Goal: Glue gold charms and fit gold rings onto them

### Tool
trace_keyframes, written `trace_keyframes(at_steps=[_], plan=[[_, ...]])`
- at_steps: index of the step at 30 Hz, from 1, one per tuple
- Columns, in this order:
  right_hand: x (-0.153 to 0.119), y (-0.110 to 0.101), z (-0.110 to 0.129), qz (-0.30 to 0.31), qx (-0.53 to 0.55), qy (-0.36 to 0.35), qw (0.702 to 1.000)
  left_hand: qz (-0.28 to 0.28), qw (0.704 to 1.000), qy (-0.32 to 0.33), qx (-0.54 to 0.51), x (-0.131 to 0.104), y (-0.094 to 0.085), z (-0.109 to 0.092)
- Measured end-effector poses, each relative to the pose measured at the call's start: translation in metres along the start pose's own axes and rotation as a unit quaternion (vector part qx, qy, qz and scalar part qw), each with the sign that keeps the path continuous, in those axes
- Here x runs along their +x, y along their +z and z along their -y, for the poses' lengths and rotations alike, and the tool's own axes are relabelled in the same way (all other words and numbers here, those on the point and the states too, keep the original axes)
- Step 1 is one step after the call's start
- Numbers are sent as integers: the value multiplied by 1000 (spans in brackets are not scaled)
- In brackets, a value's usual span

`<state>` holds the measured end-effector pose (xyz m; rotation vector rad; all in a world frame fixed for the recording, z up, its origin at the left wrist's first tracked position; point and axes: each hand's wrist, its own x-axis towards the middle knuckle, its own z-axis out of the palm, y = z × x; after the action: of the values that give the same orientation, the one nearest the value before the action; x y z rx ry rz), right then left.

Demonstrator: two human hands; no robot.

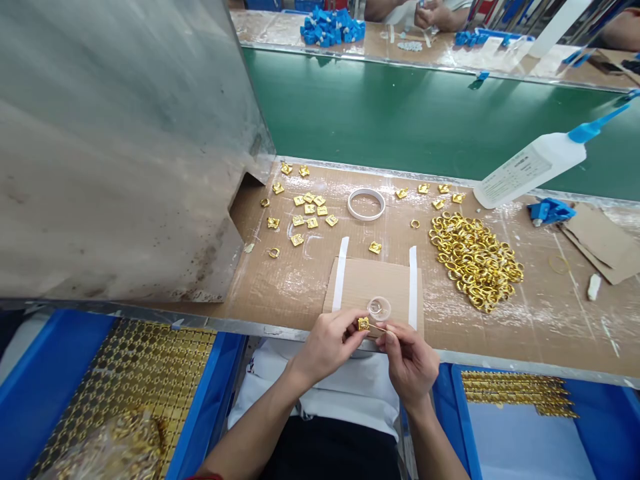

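Observation:
Between thumb and fingertips, my left hand (pixel 333 343) pinches a small square gold piece (pixel 363 324) at the front edge of the bench. My right hand (pixel 410 360) grips a thin stick (pixel 379 329), its tip touching or close to the gold piece. Just beyond the fingers sits a small clear round dish (pixel 379 308) on a cardboard pad (pixel 375 280) with white tape strips. A pile of gold rings (pixel 475 260) lies to the right, and several square gold pieces (pixel 311 208) are spread at the left. What the dish holds is too small to make out.
A metal housing (pixel 125 147) stands at the left. A white tape roll (pixel 367 204) and a blue-tipped bottle (pixel 533 167) are on the bench, before a green belt (pixel 400 113). Blue trays (pixel 230 373) with gold parts sit below. Across the belt, a person's hands (pixel 434 15) are visible.

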<state>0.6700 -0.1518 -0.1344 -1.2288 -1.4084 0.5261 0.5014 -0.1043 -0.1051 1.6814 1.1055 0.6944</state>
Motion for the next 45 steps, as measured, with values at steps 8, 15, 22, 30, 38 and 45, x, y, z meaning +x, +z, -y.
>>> trace_keyframes(at_steps=[8, 15, 22, 30, 38, 45], plan=[[2, 0, 2, -4, -13, -8, 1000, -4, 1000, 12, 11, -1, 0, 2], [3, 0, 3, 0, -20, -18, 1000, 0, 1000, 10, 1, 0, 0, 2], [3, 0, 4, 0, -31, -9, 999, 0, 1000, -4, -6, 0, 0, 0], [3, 1, 7, -9, 14, -1, 1000, -1, 1000, 4, -8, 0, 1, 1], [27, -2, 8, -57, -96, -55, 992, 6, 999, 5, -33, -1, -6, -1], [36, 3, 13, -39, -152, -69, 985, -7, 999, 30, -38, -2, -6, 2]])
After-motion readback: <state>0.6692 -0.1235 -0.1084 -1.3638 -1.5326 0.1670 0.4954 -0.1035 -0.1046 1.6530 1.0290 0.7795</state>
